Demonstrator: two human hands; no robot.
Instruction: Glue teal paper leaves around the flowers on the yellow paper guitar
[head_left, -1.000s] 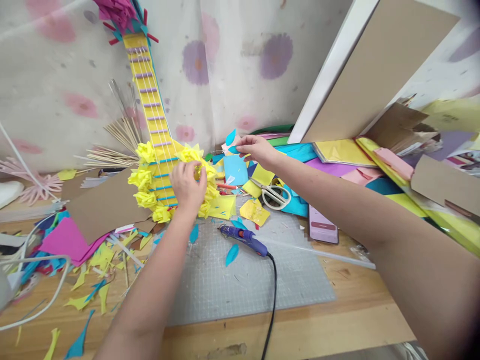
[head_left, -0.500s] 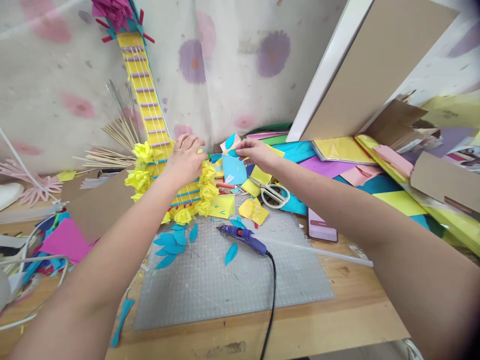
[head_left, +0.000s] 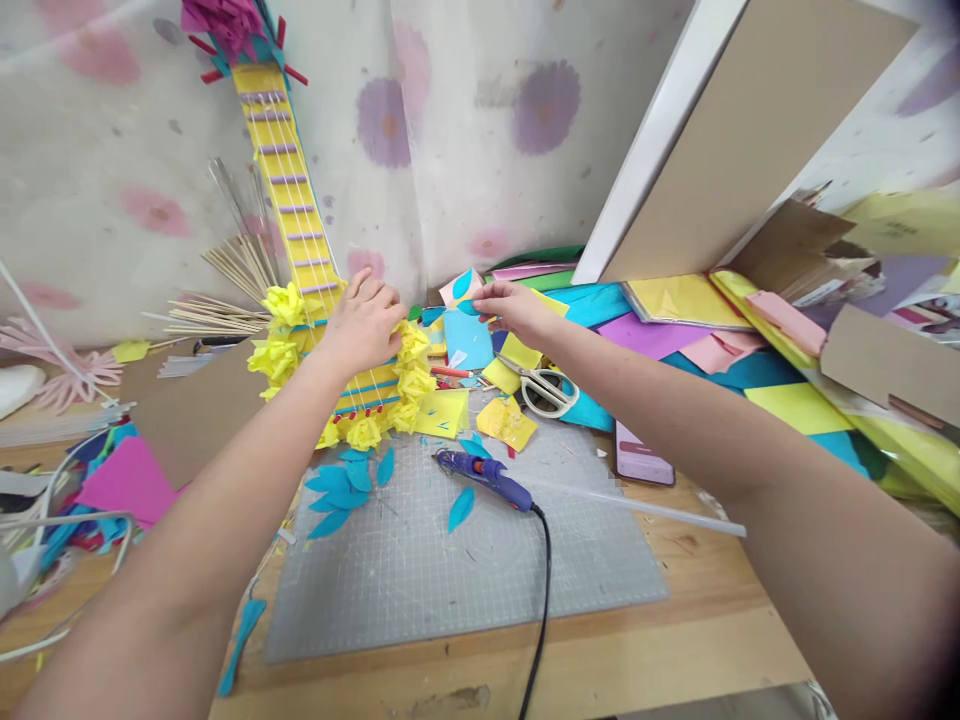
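Observation:
A paper guitar [head_left: 296, 220] with a yellow neck and yellow paper flowers round its body leans against the curtain. My left hand [head_left: 360, 325] is closed on the upper right edge of that body, fingers among the flowers. My right hand [head_left: 510, 305] pinches a small blue paper leaf [head_left: 466, 302] just to the right of the guitar. Several more blue leaves [head_left: 341, 490] lie on the grey cutting mat [head_left: 465, 580] below the guitar.
A purple glue gun [head_left: 487, 478] with a black cord lies on the mat. Scissors [head_left: 551, 390], a phone [head_left: 641, 460] and coloured paper sheets [head_left: 675, 320] crowd the right. Cardboard boards [head_left: 720, 150] lean at the back right. Wooden sticks [head_left: 225, 290] lie at left.
My left hand moved from the lower body of the guitar up to its upper right edge. The guitar and mat shifted a little. My right hand stayed, still pinching the leaf.

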